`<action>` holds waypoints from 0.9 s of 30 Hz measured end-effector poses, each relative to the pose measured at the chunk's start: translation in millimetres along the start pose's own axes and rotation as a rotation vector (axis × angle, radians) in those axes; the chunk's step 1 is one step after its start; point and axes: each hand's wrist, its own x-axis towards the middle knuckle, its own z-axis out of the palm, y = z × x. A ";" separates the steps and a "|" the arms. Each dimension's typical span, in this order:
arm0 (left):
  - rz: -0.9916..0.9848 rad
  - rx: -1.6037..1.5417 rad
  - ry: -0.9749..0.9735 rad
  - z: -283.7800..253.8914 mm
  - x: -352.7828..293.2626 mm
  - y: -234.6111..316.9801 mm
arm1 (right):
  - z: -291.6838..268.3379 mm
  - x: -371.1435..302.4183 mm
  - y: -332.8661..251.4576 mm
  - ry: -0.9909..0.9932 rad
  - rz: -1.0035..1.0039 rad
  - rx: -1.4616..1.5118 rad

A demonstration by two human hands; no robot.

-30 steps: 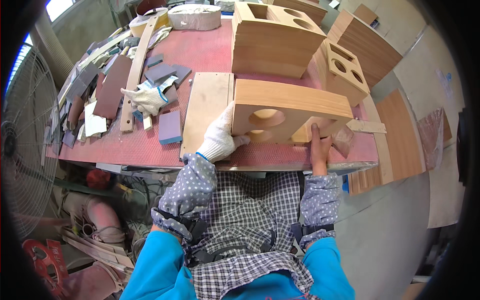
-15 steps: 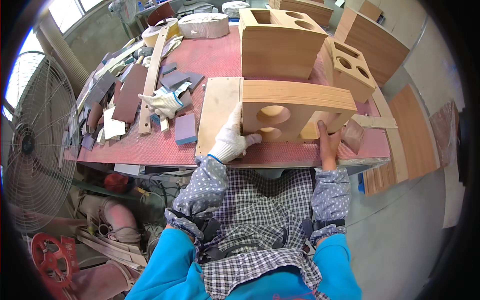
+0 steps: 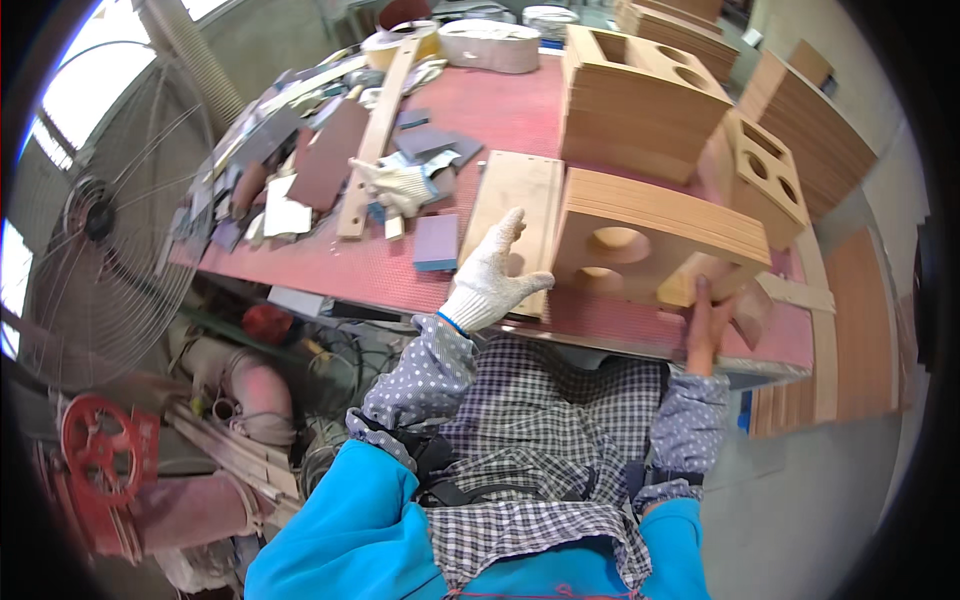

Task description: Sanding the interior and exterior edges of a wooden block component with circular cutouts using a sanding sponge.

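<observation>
A stack of wooden panels (image 3: 640, 262) stands on edge near the table's front, with two round holes and a rectangular cutout facing me. My right hand (image 3: 704, 325), bare, grips its right end by the cutout, thumb on the near side; the other fingers are partly hidden. My left hand (image 3: 495, 280), in a white knit glove, is held open just off the stack's left end, thumb and fingers apart. Under and beyond it lies a flat pale wooden board (image 3: 518, 190). A brown, folded-looking piece (image 3: 752, 312) rests beside my right hand.
More cut panels are piled at the back (image 3: 640, 120) and right (image 3: 765, 175). Left on the red table (image 3: 500, 95) lie a purple-grey sanding block (image 3: 436, 240), a loose glove (image 3: 400, 185), a wooden strip (image 3: 380, 135) and scattered abrasive pieces. A large fan (image 3: 95, 210) stands at far left.
My left hand has let go of the stack's left end and opened, drawing away leftward. My right hand stays at the right end. The whole view has shifted, moving the table rightward in it.
</observation>
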 end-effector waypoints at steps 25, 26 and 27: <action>-0.334 0.620 0.317 -107.3 27.4 -4.7 | 1.8 0.1 -4.2 -0.032 -0.159 0.043; -0.460 0.720 0.206 -108.1 38.5 1.0 | 0.7 0.3 -3.8 -0.024 -0.177 0.046; -0.424 0.799 0.235 -107.7 46.2 -5.5 | 1.9 -1.1 -3.9 -0.022 -0.163 0.063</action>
